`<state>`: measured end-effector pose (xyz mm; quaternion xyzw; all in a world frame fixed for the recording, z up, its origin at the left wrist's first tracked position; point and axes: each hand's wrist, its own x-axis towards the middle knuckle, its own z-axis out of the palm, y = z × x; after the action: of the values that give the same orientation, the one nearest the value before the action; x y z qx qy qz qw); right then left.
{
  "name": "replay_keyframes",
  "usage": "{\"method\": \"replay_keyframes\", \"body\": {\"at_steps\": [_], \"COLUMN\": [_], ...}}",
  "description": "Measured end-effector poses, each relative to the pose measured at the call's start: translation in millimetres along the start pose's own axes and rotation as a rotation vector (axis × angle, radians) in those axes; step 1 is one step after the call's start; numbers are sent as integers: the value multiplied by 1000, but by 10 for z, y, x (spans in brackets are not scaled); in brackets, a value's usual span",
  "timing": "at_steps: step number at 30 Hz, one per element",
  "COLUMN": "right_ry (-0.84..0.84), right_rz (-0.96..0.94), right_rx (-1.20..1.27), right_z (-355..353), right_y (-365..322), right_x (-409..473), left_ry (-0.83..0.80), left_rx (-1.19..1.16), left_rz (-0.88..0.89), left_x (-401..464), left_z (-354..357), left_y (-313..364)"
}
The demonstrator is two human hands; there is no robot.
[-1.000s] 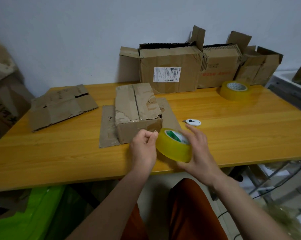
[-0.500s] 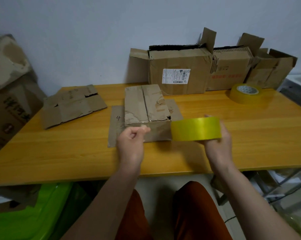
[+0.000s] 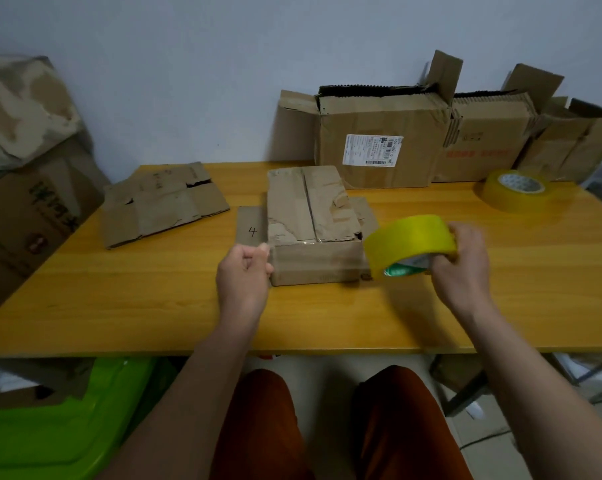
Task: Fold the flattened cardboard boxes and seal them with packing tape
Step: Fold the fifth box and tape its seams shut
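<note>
While sitting near the front middle of the wooden table (image 3: 154, 299), on top of a flat cardboard sheet (image 3: 249, 225) marked "4", folded box (image 3: 311, 226) closed on top, centre seam running front to back, surface torn and wrinkled; no tape clearly seen across that seam yet, though a glossy patch near the front edge; cannot tell what that is. Left hand (image 3: 244, 275) against the box's front left corner, fingers (image 3: 258, 263) curled and pressed together, thumb tip meeting forefinger as if pinching a tape end; strip itself too clear to make out. Right hand (image 3: 460, 265) just off the front right corner, raised, wrist bent, fingers wrapped over the yellow tape roll (image 3: 410, 242), thumb hooked under into the core, roll tilted. Likely risks: strip twisting or sticking to itself if drawn out slack; landing off the seam and leaving the flaps loose; light box sliding on the sheet under the pull unless braced; poor grip on the ragged cardboard. Further out, flattened box (image 3: 161, 202) at left waiting, spare tape roll (image 3: 515, 190) at far right, open cartons (image 3: 382, 140) along the wall.
</note>
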<state>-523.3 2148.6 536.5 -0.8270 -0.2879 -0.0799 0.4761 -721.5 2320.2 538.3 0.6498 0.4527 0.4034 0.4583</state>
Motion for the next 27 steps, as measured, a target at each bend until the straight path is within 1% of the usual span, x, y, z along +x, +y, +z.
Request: {"method": "replay_keyframes", "body": {"at_steps": [1, 3, 6, 9, 12, 19, 24, 27], "right_ry": [-2, -3, 13, 29, -6, -50, -105, -112], "right_rz": [3, 4, -49, -77, -85, -90, -50, -56], "right_rx": [22, -10, -199, -323, -416, -465, -440, -430], "right_z": [11, 21, 9, 10, 58, 196, 307, 315], "right_y": [-27, -64, -56, -31, -30, -69, -39, -15], "right_x": [44, 131, 228, 300, 335, 441, 415, 389], "left_ry": [-2, 33, 102, 95, 88, 102, 49, 7], "left_rx": [13, 52, 86, 129, 154, 196, 88, 149], "left_rz": [3, 28, 47, 49, 16, -30, -128, -88], "left_x": [25, 93, 210, 261, 287, 435, 458, 477], "left_z": [21, 61, 107, 140, 178, 209, 255, 261], "left_y": [10, 56, 97, 45, 4, -115, -231, -230]}}
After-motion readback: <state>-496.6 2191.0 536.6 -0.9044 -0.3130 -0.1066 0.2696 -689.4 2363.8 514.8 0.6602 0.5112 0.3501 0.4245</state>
